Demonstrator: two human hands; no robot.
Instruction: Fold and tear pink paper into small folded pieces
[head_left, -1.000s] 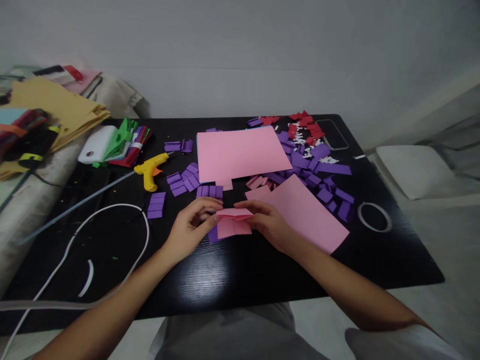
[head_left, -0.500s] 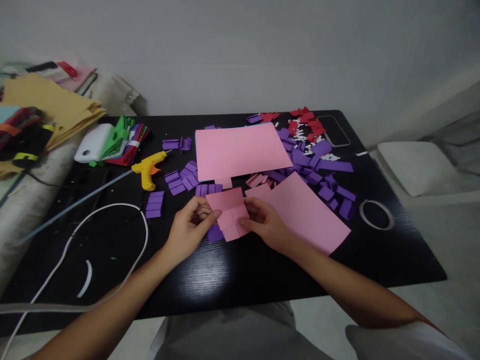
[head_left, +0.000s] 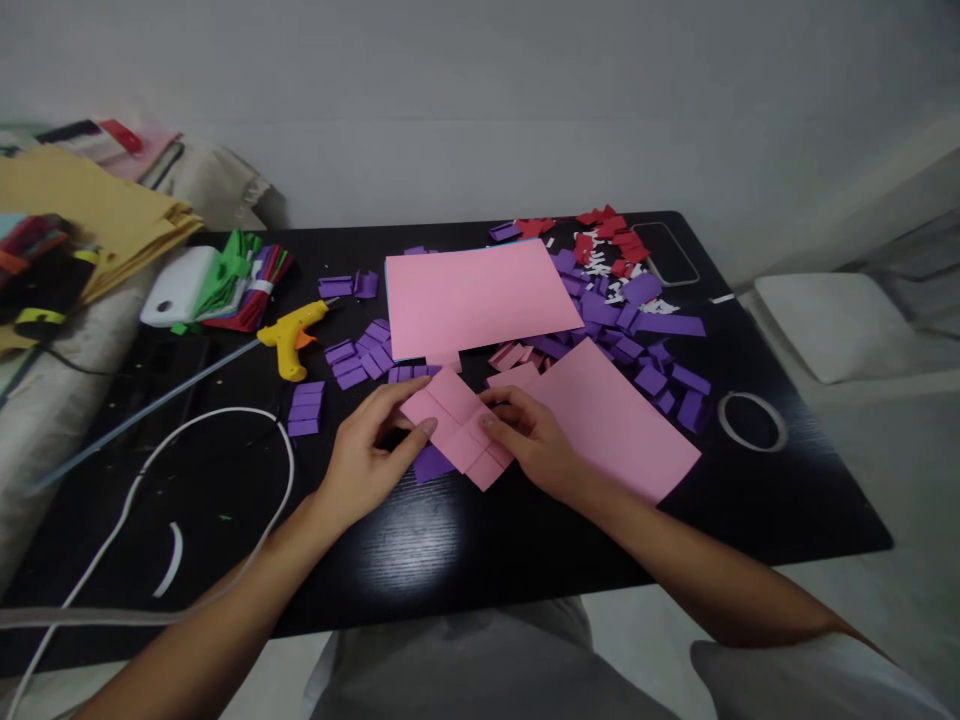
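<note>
Between my two hands is a small piece of pink paper (head_left: 459, 420) with crease lines and a slit or fold in its near part. My left hand (head_left: 371, 455) pinches its left corner, thumb on top and fingers beneath. On the right side, my right hand (head_left: 536, 440) grips it with thumb and fingers. A folded purple paper piece (head_left: 433, 464) lies under it on the table. Just right of my right hand rests a large pink sheet (head_left: 615, 425). Farther back lies a stack of pink sheets (head_left: 480, 300) with a blue edge.
A yellow glue gun (head_left: 291, 338) with a long glue stick lies left on the black table (head_left: 525, 560). A white cable (head_left: 289, 470) loops at the left. Purple folded pieces (head_left: 622, 345), red scraps (head_left: 611, 235) and a tape ring (head_left: 752, 421) are on the right.
The small pink paper has turned between my hands, from roughly square-on to a diamond slant, its near end swinging right. Both hands still hold it.
</note>
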